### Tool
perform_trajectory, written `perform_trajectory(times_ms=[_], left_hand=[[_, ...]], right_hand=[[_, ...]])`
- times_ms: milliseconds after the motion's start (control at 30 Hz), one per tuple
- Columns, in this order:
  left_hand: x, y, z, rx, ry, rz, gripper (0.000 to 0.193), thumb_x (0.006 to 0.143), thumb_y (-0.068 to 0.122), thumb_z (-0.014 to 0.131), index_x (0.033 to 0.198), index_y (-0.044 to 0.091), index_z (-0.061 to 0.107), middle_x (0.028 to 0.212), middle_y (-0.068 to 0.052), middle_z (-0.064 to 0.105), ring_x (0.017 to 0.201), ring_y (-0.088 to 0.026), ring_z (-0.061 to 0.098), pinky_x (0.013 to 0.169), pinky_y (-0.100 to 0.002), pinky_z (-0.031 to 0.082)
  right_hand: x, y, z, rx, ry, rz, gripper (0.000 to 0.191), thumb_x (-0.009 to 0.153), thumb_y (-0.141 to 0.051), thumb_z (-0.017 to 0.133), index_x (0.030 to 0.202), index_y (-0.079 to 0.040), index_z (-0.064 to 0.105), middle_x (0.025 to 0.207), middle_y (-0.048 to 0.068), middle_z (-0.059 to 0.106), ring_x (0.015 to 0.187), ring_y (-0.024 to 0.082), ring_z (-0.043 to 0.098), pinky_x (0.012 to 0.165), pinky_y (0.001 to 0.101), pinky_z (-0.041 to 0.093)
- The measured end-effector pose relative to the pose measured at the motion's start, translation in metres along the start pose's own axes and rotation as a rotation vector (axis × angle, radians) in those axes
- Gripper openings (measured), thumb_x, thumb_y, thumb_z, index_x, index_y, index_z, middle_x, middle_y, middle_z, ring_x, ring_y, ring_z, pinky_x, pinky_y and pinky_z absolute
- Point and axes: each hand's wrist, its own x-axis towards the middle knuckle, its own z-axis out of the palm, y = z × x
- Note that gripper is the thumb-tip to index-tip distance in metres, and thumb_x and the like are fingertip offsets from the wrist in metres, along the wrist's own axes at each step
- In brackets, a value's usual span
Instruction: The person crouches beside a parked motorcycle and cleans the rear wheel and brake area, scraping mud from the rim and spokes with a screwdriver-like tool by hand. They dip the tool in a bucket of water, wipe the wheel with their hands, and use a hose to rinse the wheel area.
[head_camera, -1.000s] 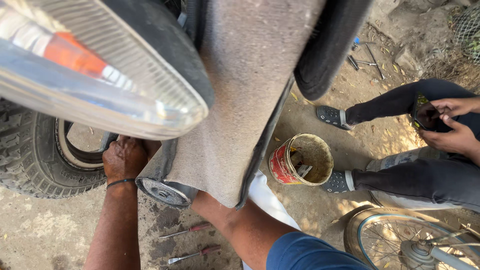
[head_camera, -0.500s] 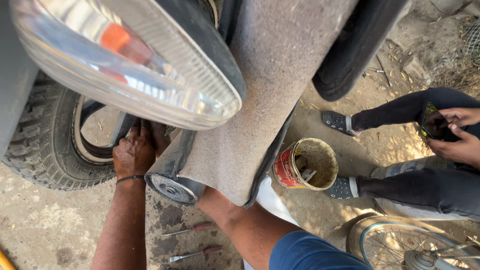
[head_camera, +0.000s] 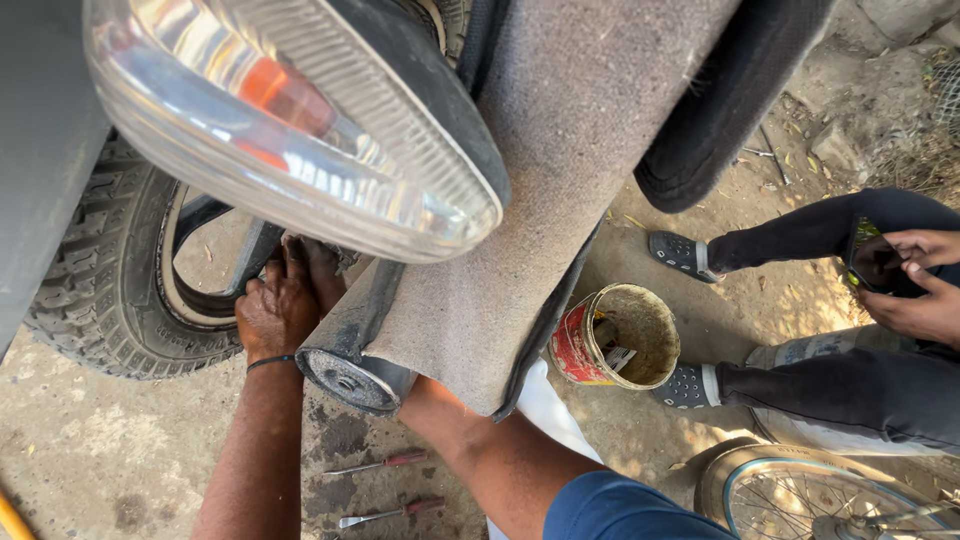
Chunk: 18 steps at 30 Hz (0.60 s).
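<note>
Dirt ground (head_camera: 90, 450) is being worked over; a stiff, heavy-looking wheel hub (head_camera: 350, 375) at 7 o'clock is being gripped by curled left hand (head_camera: 280, 305) fingers, best held at its rim. Right hand is being hidden; its fingers cannot be told.

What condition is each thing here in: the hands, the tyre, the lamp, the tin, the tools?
Left hand: pressed against the tyre's rim, fingers tucked behind the lamp.
Right hand: hidden under the grey mat; only the forearm shows.
Tyre: upright, dusty.
Lamp: unlit.
Tin: upright, open.
Two screwdrivers: lying on the ground, untouched.
</note>
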Motion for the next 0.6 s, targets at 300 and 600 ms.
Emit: perform_trajectory(times_ms=[300,600], left_hand=[[-0.001,0.002,0.003,-0.003,0.026,-0.010,0.063,0.101,0.031,0.046,0.162,0.017,0.034,0.155,-0.006,0.050,0.099,-0.031,0.071,0.067,-0.045,0.063],[-0.003,-0.001,0.006,-0.004,0.075,0.015,0.065,0.098,0.026,0.049,0.162,0.018,0.036,0.153,-0.007,0.053,0.099,-0.033,0.072,0.066,-0.045,0.063]], right_hand=[[0.001,0.005,0.011,-0.001,-0.007,-0.004,0.027,0.099,-0.020,0.067,0.109,0.004,0.065,0.098,0.016,0.069,0.083,0.025,0.064,0.077,0.0420,0.055],[0.025,-0.011,0.006,-0.007,0.032,-0.030,0.027,0.099,-0.020,0.067,0.110,0.004,0.064,0.099,0.016,0.069,0.083,0.025,0.064,0.077,0.0421,0.055]])
